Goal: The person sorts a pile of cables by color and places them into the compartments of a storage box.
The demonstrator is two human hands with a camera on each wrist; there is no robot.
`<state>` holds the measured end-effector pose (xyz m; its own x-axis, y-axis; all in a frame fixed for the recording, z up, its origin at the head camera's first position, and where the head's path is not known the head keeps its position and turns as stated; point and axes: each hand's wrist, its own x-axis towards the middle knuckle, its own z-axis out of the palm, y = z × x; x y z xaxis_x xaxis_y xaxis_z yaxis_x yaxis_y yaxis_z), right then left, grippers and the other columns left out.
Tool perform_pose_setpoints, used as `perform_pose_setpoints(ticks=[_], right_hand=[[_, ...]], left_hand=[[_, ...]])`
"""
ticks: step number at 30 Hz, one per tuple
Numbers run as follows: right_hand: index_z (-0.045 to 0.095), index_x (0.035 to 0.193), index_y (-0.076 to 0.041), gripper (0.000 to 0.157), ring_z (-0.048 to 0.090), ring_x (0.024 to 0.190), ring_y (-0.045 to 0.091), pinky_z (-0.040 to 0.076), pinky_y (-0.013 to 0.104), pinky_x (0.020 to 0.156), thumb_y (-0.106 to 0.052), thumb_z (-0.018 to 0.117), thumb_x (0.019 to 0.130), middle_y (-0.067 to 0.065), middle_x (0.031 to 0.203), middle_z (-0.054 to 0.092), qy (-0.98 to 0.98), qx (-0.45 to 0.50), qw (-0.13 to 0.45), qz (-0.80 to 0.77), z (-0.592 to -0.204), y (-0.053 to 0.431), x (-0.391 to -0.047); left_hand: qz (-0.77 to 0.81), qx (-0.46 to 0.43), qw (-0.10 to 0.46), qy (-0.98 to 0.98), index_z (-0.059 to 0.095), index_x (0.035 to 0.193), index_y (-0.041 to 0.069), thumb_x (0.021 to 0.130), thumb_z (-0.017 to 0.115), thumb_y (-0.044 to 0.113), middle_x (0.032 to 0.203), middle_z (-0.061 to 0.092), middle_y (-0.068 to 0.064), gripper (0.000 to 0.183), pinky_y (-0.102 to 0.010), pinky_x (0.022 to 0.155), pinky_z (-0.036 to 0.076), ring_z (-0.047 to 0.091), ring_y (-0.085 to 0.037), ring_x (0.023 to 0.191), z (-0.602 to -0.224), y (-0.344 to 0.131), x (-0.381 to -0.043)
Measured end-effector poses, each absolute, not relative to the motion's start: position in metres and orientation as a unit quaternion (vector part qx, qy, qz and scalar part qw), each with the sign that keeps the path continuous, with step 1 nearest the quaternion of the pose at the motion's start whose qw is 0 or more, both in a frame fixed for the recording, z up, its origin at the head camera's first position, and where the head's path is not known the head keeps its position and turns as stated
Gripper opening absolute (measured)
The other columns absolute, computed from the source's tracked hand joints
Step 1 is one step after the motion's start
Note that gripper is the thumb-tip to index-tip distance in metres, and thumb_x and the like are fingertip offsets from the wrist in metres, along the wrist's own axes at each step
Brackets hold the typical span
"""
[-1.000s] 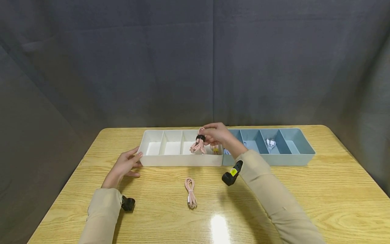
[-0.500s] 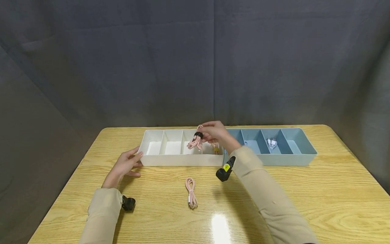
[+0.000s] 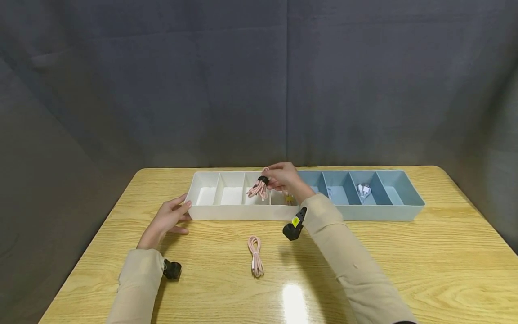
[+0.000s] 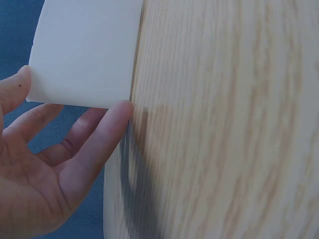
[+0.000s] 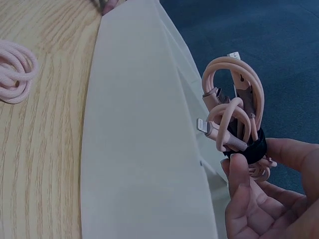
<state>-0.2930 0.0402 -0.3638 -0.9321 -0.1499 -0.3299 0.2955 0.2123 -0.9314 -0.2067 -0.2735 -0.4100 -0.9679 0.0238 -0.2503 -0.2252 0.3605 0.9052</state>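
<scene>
In the head view my right hand (image 3: 284, 177) holds a bundled pink charging cable (image 3: 259, 188) above the third compartment of the white divided box (image 3: 243, 212). The right wrist view shows thumb and fingers pinching the cable at its black strap (image 5: 253, 149), with a metal plug (image 5: 202, 125) sticking out of the coils. At the box's left end rests my left hand (image 3: 167, 218). In the left wrist view its fingertips touch the white end wall (image 4: 84, 55), fingers spread and fairly straight. A second coiled pink cable (image 3: 256, 256) lies on the table in front of the box.
A blue divided box (image 3: 376, 212) stands end to end with the white one. One of its compartments contains white-plugged cables (image 3: 363, 191). Something with a yellow tie (image 3: 288, 198) sits in the white box's rightmost compartment, partly behind my right hand. A dark curtain (image 3: 226, 90) hangs behind the table.
My right hand has moved slightly left with the bundled cable, and the cable's loops now hang further to the left. The left hand stays at the white box's end.
</scene>
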Motion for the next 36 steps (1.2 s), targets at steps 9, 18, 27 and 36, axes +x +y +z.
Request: perform_pose_setpoints(ticks=[9, 18, 27, 36], right_hand=[[0.056, 0.117, 0.002, 0.037, 0.061, 0.053, 0.014, 0.054, 0.032, 0.062, -0.021, 0.06, 0.089, 0.017, 0.082, 0.066, 0.778, 0.056, 0.175, -0.601, -0.366, 0.041, -0.291], [0.054, 0.121, 0.002, 0.038, 0.06, 0.051, 0.013, 0.047, 0.024, 0.049, -0.021, 0.058, 0.09, 0.015, 0.079, 0.067, 0.766, 0.043, 0.185, -0.614, -0.365, 0.05, -0.286], [0.056, 0.117, -0.001, 0.035, 0.061, 0.055, 0.014, 0.048, 0.024, 0.051, -0.023, 0.058, 0.09, 0.019, 0.091, 0.066, 0.778, 0.034, 0.183, -0.6, -0.366, 0.052, -0.28], [0.059, 0.115, -0.001, 0.032, 0.062, 0.055, 0.013, 0.048, 0.022, 0.048, -0.022, 0.057, 0.091, 0.016, 0.086, 0.066, 0.781, 0.007, 0.166, -0.602, -0.363, 0.053, -0.27]], left_hand=[[0.561, -0.067, 0.111, 0.818, 0.023, 0.145, 0.011, 0.096, 0.045, 0.035, 0.118, 0.044, -0.026, 0.059, -0.04, 0.065, 0.057, 0.052, -0.038, 0.105, -0.41, -0.273, -0.207], [0.562, -0.064, 0.113, 0.817, 0.023, 0.145, 0.011, 0.096, 0.045, 0.035, 0.119, 0.043, -0.026, 0.059, -0.04, 0.065, 0.057, 0.051, -0.038, 0.106, -0.409, -0.274, -0.209], [0.56, -0.062, 0.109, 0.819, 0.024, 0.145, 0.012, 0.096, 0.045, 0.035, 0.118, 0.043, -0.024, 0.058, -0.039, 0.065, 0.057, 0.053, -0.036, 0.104, -0.41, -0.274, -0.21], [0.557, -0.061, 0.11, 0.821, 0.023, 0.145, 0.012, 0.096, 0.044, 0.035, 0.118, 0.045, -0.025, 0.059, -0.04, 0.065, 0.057, 0.054, -0.035, 0.103, -0.413, -0.277, -0.212]])
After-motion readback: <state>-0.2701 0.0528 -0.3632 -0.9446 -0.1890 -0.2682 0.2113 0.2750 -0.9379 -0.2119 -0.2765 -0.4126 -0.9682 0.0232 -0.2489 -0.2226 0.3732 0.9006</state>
